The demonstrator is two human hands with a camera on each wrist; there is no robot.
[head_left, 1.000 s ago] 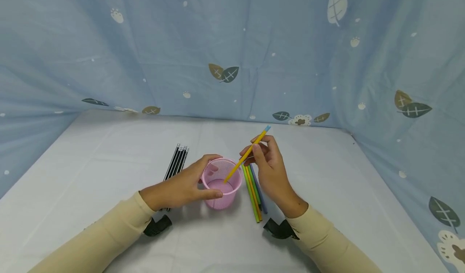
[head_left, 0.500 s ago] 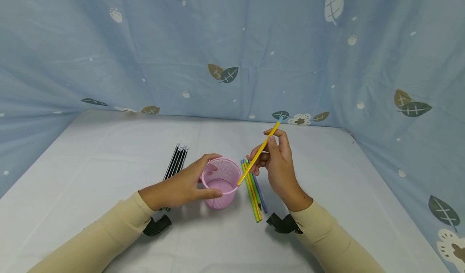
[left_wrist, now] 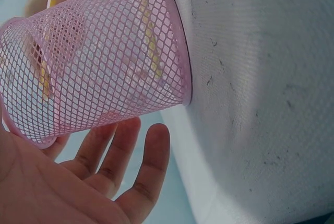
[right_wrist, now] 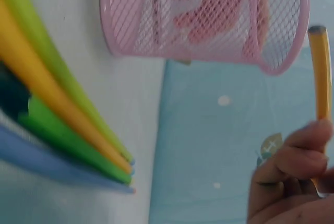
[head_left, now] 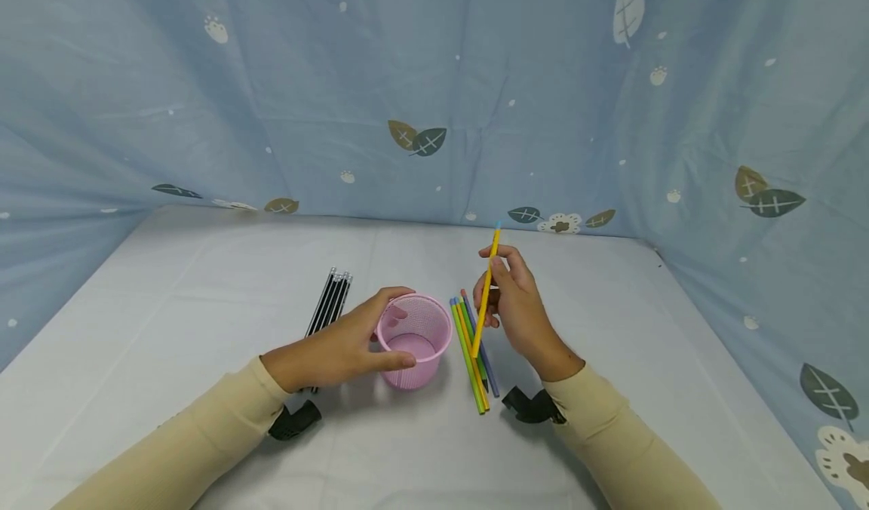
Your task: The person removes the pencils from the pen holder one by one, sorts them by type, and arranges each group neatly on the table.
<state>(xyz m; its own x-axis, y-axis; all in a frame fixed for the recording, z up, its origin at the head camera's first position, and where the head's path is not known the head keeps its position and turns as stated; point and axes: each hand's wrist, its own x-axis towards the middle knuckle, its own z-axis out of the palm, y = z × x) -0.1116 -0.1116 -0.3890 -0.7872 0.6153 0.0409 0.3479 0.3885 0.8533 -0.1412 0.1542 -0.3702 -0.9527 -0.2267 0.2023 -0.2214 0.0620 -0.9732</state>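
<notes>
My left hand point(head_left: 346, 348) holds a pink mesh pen cup point(head_left: 414, 378) upright on the table, thumb at the near side of the rim and fingers round the far side. Through the mesh in the left wrist view, the pen cup point(left_wrist: 104, 57) shows nothing standing inside. My right hand point(head_left: 519, 310) pinches a yellow pencil point(head_left: 485, 299) with a blue end up, right of the cup and above a group of coloured pencils point(head_left: 468, 351). In the right wrist view the yellow pencil's point(right_wrist: 319, 72) lower end is outside the cup, near its rim.
Several black pencils point(head_left: 330, 299) lie side by side left of the cup, partly hidden by the left forearm. Green, yellow and blue pencils point(right_wrist: 62, 109) lie close to the cup's right side. A blue patterned curtain point(head_left: 434, 80) hangs behind the white table point(head_left: 217, 284).
The yellow pencil's lower end has come out of the cup, over its rim, and moved right above the coloured pencils. The pencil now stands more upright. The left hand and cup stay put.
</notes>
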